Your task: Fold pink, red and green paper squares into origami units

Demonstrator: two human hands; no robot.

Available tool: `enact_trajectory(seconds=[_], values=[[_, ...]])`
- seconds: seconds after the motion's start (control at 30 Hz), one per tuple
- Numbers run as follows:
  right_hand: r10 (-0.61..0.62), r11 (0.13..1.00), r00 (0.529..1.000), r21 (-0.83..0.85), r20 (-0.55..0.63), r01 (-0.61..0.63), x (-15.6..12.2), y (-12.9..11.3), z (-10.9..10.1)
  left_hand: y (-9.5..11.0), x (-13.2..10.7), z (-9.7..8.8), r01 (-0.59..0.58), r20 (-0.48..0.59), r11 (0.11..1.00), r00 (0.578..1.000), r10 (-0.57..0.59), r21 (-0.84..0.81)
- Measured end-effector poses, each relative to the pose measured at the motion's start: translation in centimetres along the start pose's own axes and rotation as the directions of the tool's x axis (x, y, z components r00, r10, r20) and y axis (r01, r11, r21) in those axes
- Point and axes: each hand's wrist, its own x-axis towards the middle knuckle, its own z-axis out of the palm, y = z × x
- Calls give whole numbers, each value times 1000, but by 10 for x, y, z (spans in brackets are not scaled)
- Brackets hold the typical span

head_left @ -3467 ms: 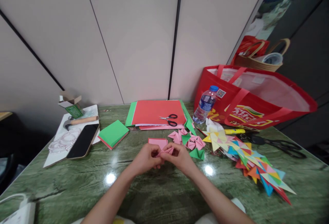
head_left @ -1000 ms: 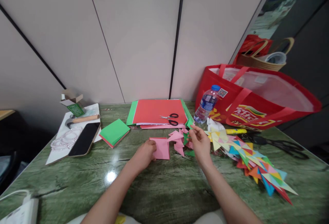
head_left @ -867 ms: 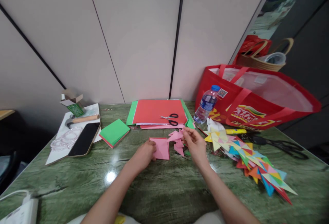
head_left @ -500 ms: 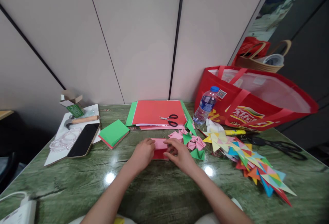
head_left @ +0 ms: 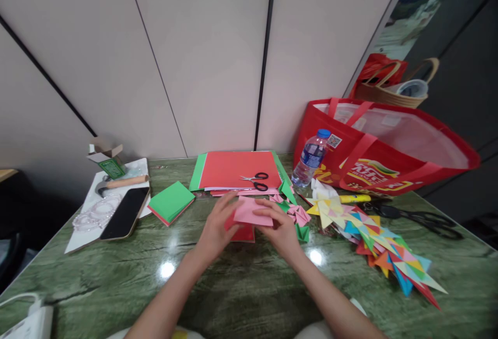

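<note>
At the centre of the frame, the left hand (head_left: 217, 229) and the right hand (head_left: 283, 229) each pinch one side of a pink paper sheet (head_left: 252, 210). Their fingers close on its edges, so it is held tilted, clear of the red paper squares (head_left: 244, 233) lying on the green marble table (head_left: 241, 287). Folded pink and green pieces (head_left: 295, 217) lie just right of the right hand, close enough to reach.

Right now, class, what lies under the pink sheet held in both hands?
A red paper shows partly beneath the pink sheet, on the green table. The sheet, left hand and right hand hide the rest.
</note>
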Motion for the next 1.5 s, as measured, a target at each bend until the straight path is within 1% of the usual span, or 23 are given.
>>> enact_trajectory(seconds=[0.03,0.07,0.1,0.17,0.2,0.23,0.27,0.3,0.33,0.37,0.4,0.5,0.63,0.77,0.87,0.93,1.0,1.17,1.23,1.3,1.4,1.5], values=[[-17,1000,1000,-21,-23,16,0,-1,-1,0,1,0,110,-30,989,993,-114,-99],[-35,999,999,-41,-38,34,0,-3,-1,0,1,0,224,-36,949,971,-237,-221],[-55,997,997,-57,-45,53,0,-4,-2,0,2,-1,326,-17,876,935,-354,-355],[-94,993,994,-75,-46,91,0,-6,-2,1,4,-1,470,82,654,843,-531,-593],[-113,991,993,-80,-39,110,0,-7,-1,2,5,-2,512,144,531,797,-586,-675],[-131,988,991,-84,-27,129,-1,-7,-1,3,6,-2,536,202,416,758,-620,-735],[-149,985,989,-87,-12,147,-1,-8,0,5,7,-3,546,253,318,730,-635,-775],[-165,982,986,-89,8,165,-2,-8,0,6,8,-3,555,307,238,712,-632,-797],[-177,980,984,-91,33,180,-3,-9,1,8,9,-4,566,360,176,703,-613,-805],[-187,977,981,-91,60,192,-3,-10,2,9,9,-5,579,404,136,700,-588,-804],[-194,975,977,-91,87,202,-4,-10,3,9,9,-5,588,434,114,701,-566,-801],[-210,970,965,-94,157,226,-5,-12,5,8,8,-5,588,456,93,707,-541,-803],[-222,962,955,-113,198,247,-6,-13,6,6,6,-4,584,459,66,698,-550,-809],[-212,958,953,-146,219,246,-7,-14,7,7,7,-4,582,438,83,691,-576,-809],[-206,954,952,-172,224,247,-7,-16,8,8,7,-4,579,407,112,685,-604,-808],[-183,956,961,-192,206,223,-8,-17,8,7,7,-4,572,380,139,688,-618,-808],[-148,960,977,-214,154,179,-7,-17,7,7,7,-4,579,388,150,694,-606,-801],[-108,969,994,-222,14,109,-5,-14,5,11,6,-2,605,494,94,720,-488,-790],[-88,976,996,-201,-5,85,-4,-13,5,15,6,-2,615,513,81,716,-472,-784],[-64,981,998,-183,4,63,-4,-12,6,19,6,-2,618,523,85,723,-451,-781],[-19,979,1000,-204,13,21,-5,-11,6,22,5,-2,595,511,123,764,-393,-795],[3,973,1000,-231,3,-2,-5,-11,6,22,3,-2,582,497,209,796,-346,-786]])
